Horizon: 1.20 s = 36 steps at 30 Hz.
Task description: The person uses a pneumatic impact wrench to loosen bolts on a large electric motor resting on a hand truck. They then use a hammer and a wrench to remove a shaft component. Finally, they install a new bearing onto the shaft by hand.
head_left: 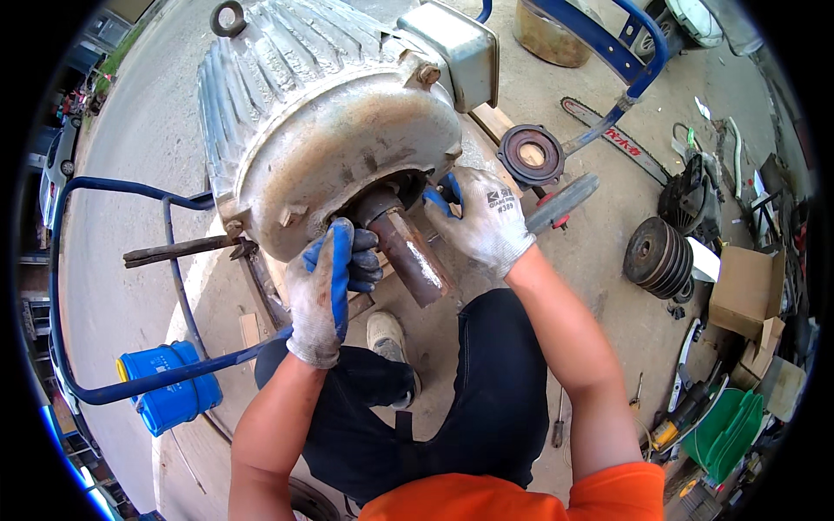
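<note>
A large electric motor (287,143) with a finned grey housing fills the upper middle. Its steel shaft (408,256) sticks out toward me through a round opening in the end cover (347,169). Both hands wear white work gloves with blue palms. At the opening's lower left edge, beside the shaft, is my left hand (326,282), its fingers closed and pinched together. My right hand (482,217) is at the opening's right edge, thumb and fingers curled in. Whatever either hand's fingertips grip is hidden or too small to name.
Blue tubular frames (165,386) stand on both sides of the motor. A round flanged cover (531,155) lies to the right, near a chainsaw (686,187) and a grooved pulley (658,253). Cardboard (745,291) and tools lie far right; a blue bucket (178,386) stands left.
</note>
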{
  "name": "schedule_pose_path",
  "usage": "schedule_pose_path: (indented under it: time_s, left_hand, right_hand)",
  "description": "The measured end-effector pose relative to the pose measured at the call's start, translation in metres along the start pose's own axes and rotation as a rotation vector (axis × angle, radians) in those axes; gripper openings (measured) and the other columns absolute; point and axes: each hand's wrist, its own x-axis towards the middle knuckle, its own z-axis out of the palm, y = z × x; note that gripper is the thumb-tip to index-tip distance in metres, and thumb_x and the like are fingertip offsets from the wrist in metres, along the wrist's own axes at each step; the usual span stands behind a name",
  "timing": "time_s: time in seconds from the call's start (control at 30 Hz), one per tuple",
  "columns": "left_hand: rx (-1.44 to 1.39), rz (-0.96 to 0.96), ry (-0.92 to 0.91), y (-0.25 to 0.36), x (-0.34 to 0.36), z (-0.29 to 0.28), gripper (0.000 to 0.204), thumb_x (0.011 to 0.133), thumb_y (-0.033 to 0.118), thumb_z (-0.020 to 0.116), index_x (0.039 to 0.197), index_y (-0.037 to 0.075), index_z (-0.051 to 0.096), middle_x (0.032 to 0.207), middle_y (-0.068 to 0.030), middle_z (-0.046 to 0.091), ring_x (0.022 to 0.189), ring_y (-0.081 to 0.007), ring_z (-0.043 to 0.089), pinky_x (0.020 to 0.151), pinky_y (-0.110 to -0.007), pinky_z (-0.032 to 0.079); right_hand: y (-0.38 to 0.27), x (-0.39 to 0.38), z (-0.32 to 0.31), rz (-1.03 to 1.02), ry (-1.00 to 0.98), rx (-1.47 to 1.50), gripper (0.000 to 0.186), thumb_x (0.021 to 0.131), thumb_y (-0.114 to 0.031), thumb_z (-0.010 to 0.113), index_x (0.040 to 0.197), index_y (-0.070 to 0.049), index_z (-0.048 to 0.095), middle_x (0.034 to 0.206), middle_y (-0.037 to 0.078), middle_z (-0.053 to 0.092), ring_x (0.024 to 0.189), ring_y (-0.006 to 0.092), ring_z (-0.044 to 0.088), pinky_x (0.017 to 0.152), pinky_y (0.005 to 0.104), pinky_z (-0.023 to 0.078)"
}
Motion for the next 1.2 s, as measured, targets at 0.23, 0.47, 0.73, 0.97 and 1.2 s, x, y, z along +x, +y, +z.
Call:
schedule_pose_path:
  time_s: [0.23,0.47,0.73,0.97,1.2]
  left_hand:
    - [-0.155,-0.048,0.144,-0.029,-0.024,-0.018,0.046,0.096,0.042,0.055,0.098,-0.003,0.065,0.076,-0.0096,0.065,0.063,-0.0157,0.063,0.059,-0.027,0.053]
    - [-0.114,-0.225,0.006,-0.098,0.0,-0.008,0.036,0.093,0.022,0.061,0.122,0.002,0.056,0.103,-0.0079,0.065,0.08,-0.0163,0.065,0.067,-0.029,0.054]
    - [-0.192,0.066,0.239,-0.127,0.034,0.009,0.023,0.089,0.019,0.068,0.1,0.0,0.068,0.086,-0.0023,0.066,0.064,-0.0078,0.053,0.056,-0.024,0.045]
    - [-0.585,-0.047,-0.153,-0.133,0.039,0.003,0.033,0.098,0.026,0.053,0.123,0.006,0.057,0.108,-0.0058,0.066,0.092,-0.016,0.067,0.075,-0.029,0.056]
    - [-0.544,-0.258,-0.33,-0.137,0.071,0.002,0.033,0.1,0.027,0.048,0.126,0.007,0.054,0.112,-0.0059,0.064,0.096,-0.0169,0.065,0.081,-0.031,0.054]
  right_hand:
    - [-0.006,-0.011,-0.008,0.179,-0.068,0.176,0.034,0.081,-0.033,0.069,0.084,0.0,0.062,0.076,0.02,0.064,0.073,0.0356,0.063,0.066,0.0438,0.049]
    - [-0.006,-0.014,-0.011,0.358,-0.131,0.452,0.031,0.09,-0.03,0.064,0.09,0.002,0.064,0.071,0.017,0.064,0.064,0.0285,0.062,0.061,0.037,0.047]
    - [-0.01,-0.005,0.024,0.301,-0.068,0.278,0.029,0.088,-0.03,0.061,0.087,-0.001,0.064,0.081,0.022,0.065,0.076,0.0402,0.062,0.067,0.0453,0.048]
    - [-0.007,-0.004,0.026,0.202,0.086,0.113,0.028,0.085,-0.029,0.063,0.085,-0.002,0.064,0.083,0.022,0.066,0.079,0.0398,0.064,0.071,0.0469,0.05]
    - [-0.006,-0.004,0.027,0.144,0.167,0.274,0.028,0.084,-0.033,0.06,0.089,-0.005,0.061,0.084,0.017,0.062,0.078,0.0338,0.061,0.07,0.0438,0.047]
